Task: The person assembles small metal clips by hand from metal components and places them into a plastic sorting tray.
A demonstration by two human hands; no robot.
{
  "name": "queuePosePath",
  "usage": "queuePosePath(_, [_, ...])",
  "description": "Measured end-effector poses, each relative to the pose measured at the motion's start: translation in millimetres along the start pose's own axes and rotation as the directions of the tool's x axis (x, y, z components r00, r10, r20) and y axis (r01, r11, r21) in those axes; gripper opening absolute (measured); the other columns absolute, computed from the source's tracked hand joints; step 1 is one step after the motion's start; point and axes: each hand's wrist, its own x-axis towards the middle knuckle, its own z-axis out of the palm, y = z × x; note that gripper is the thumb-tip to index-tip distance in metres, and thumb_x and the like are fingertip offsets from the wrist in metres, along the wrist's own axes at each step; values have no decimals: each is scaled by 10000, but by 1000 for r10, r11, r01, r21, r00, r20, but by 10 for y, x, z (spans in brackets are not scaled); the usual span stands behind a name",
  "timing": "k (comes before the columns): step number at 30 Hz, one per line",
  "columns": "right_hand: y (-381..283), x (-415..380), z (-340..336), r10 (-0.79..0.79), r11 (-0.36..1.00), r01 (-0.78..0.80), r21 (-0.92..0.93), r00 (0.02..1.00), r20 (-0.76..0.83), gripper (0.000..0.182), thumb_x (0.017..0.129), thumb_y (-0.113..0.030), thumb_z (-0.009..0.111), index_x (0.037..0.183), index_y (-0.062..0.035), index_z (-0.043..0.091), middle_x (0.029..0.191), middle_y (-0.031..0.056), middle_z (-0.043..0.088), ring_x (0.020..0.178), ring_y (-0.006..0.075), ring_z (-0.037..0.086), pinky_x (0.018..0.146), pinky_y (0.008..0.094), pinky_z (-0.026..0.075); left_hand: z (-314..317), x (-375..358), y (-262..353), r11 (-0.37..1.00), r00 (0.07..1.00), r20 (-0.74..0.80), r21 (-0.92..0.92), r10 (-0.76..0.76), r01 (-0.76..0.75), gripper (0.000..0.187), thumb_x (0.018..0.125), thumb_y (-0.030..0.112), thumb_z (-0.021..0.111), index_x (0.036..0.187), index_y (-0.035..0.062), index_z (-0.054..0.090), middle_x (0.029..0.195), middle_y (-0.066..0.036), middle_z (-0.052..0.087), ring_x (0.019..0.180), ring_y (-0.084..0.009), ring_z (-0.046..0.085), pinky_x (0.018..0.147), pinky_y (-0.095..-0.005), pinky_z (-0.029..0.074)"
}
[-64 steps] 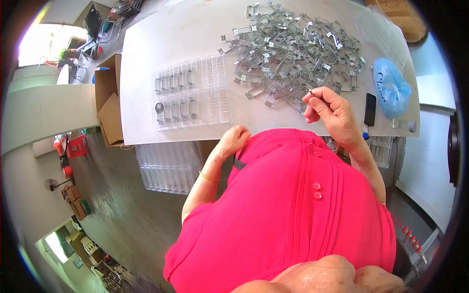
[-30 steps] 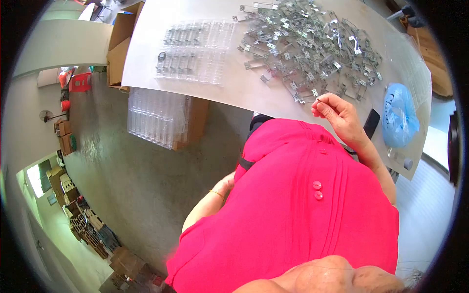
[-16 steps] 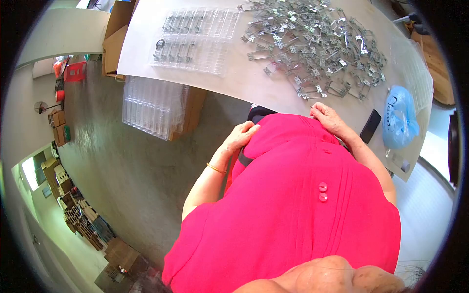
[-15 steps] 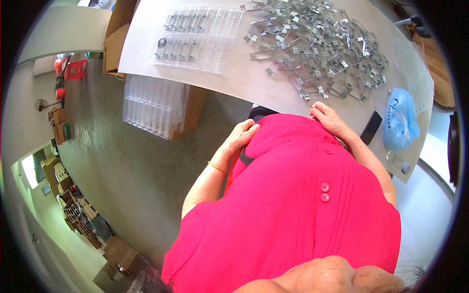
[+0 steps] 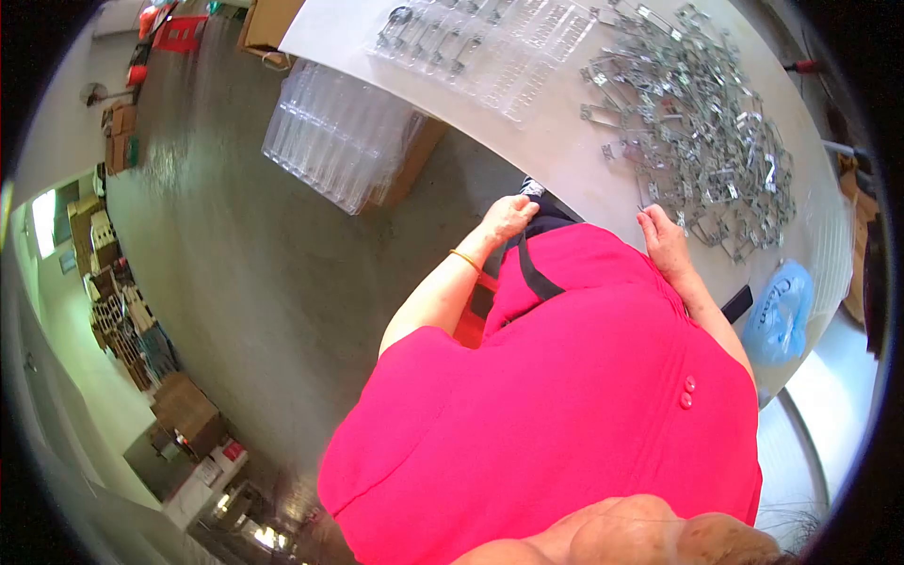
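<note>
My left hand [image 5: 509, 216] is curled closed over my lap, beside the hem of the pink top [image 5: 565, 377] and the dark trousers. Whatever its fingers may hold is hidden. At the near table edge, my right hand [image 5: 667, 241] has thumb and fingertips pinched together. A tiny thin bit shows at the fingertips, too small to name. Just beyond that hand lies a big heap of small metal wire brackets [image 5: 706, 122]. Farther left on the white table [image 5: 556, 141], a clear plastic tray [image 5: 508, 71] has several metal pieces lying in its slots.
A stack of clear plastic trays [image 5: 330, 132] stands by a cardboard box left of the table. To the right are a dark phone [image 5: 737, 303] and a blue plastic bag [image 5: 780, 315]. Boxes and pallets [image 5: 132, 320] line the far-left floor.
The view has swung left, so the table and heap sit farther right. My left hand has come forward off the top's side. My right hand remains near the table edge, fingertips pinched.
</note>
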Motion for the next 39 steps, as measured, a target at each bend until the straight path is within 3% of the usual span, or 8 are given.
queuePosePath(1, [-27, 21, -23, -15, 1000, 15, -9, 1000, 20, 182, 1010, -257, 564, 1005, -77, 586, 689, 143, 582, 615, 273, 603, 607, 393, 464, -118, -46, -11, 991, 997, 10, -112, -79, 79, 339, 953, 346, 592, 886, 15, 626, 752, -87, 658, 730, -215, 638, 686, -368, 503])
queuePosePath(4, [-100, 11, -135, 229, 966, -242, 88, 964, 135, 191, 1010, -272, 578, 989, -86, 615, 673, 50, 613, 621, 107, 592, 585, 299, 461, -482, -200, -698, 775, 894, 56, -476, -444, 415, 365, 978, 440, 552, 917, 93, 647, 717, 2, 596, 542, -89, 510, 460, -265, 413])
queuePosePath(7, [53, 13, -117, 199, 972, -209, 110, 975, 101, 193, 1011, -276, 583, 983, -90, 627, 686, 17, 618, 612, 93, 577, 585, 297, 466, -569, -473, -1357, 596, 753, -169, -728, -636, 339, 239, 959, 315, 561, 870, 102, 621, 667, 5, 581, 501, -116, 507, 476, -307, 458])
queuePosePath(11, [23, 108, -122, 179, 971, -201, 134, 971, 156, 166, 1016, -240, 593, 989, -83, 639, 721, -5, 634, 616, 48, 557, 557, 246, 463, -410, -617, -1920, 360, 478, -162, -862, -863, 358, 133, 926, 154, 533, 871, 64, 614, 684, -48, 597, 516, -157, 546, 488, -337, 512])
queuePosePath(20, [71, 84, -176, 157, 978, -178, 106, 971, 179, 166, 1010, -241, 606, 1006, -80, 645, 721, -13, 634, 586, 51, 549, 541, 243, 460, -28, -180, -1272, 510, 687, -168, -794, -707, 330, 99, 882, 97, 578, 883, 23, 643, 694, -61, 628, 533, -157, 601, 476, -316, 522])
queuePosePath(29, [306, -110, -247, 154, 969, -190, 156, 964, 218, 158, 1014, -218, 592, 985, -72, 643, 719, -16, 629, 587, 44, 531, 543, 234, 436, 182, -90, -1295, 519, 689, -210, -809, -694, 276, 101, 879, 110, 606, 924, 27, 642, 760, -70, 649, 611, -178, 638, 560, -353, 545])
queuePosePath(33, [493, -206, -264, 146, 964, -189, 186, 964, 224, 158, 1017, -200, 580, 976, -58, 637, 729, -9, 645, 596, 39, 529, 550, 230, 433, 453, -381, -1542, 500, 635, -222, -813, -740, 299, 122, 882, 101, 582, 939, 14, 644, 744, -82, 650, 554, -164, 616, 482, -321, 515])
queuePosePath(39, [607, -288, -272, 158, 957, -213, 196, 952, 263, 155, 1023, -188, 565, 1000, -54, 641, 729, -7, 638, 610, 38, 528, 563, 222, 431, 939, -586, -1833, 438, 504, -190, -786, -843, 436, 122, 809, 28, 541, 866, -16, 639, 709, -141, 642, 535, -233, 619, 472, -392, 490])
